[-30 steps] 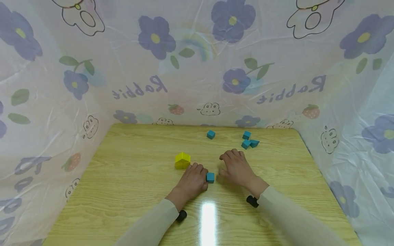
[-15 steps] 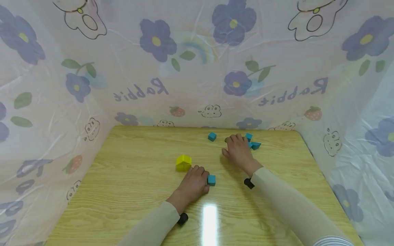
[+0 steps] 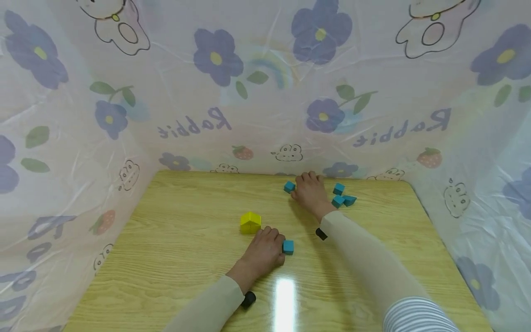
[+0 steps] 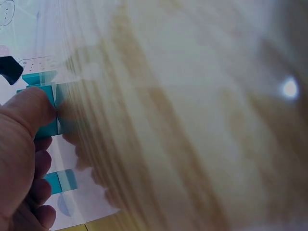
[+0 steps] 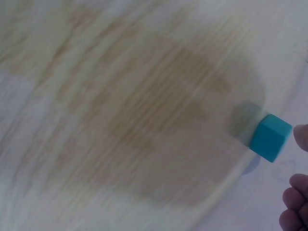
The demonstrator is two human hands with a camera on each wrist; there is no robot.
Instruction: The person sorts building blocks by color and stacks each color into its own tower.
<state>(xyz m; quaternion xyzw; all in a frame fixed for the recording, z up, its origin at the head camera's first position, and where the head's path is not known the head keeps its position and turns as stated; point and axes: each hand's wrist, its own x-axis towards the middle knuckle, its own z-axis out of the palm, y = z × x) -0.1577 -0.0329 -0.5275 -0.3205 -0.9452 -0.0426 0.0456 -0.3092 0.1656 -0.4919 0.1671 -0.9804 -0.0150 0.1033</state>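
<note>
My left hand [image 3: 262, 252] rests on the table and pinches a blue cube [image 3: 288, 247] at its right side. In the left wrist view the thumb lies against that blue cube [image 4: 48, 127], with the other fingers curled below. Just behind the left hand stands a yellow house-shaped group of blocks [image 3: 250, 223]. My right hand [image 3: 310, 191] is at the back of the table beside another blue cube [image 3: 289, 187]. The right wrist view shows a small gap between its thumb [image 5: 301, 136] and this blue cube [image 5: 270, 138]; the fingers are loosely bent and hold nothing.
Right of the right hand lie two more blue cubes [image 3: 339, 188] and a blue wedge block [image 3: 350, 200] close together. The wooden table [image 3: 178, 258] ends at a patterned cloth wall [image 3: 265, 106] behind and at both sides.
My right hand has moved from near the middle of the table to the back, past the blue group, then left toward the lone blue cube. The left hand stays on its cube.
</note>
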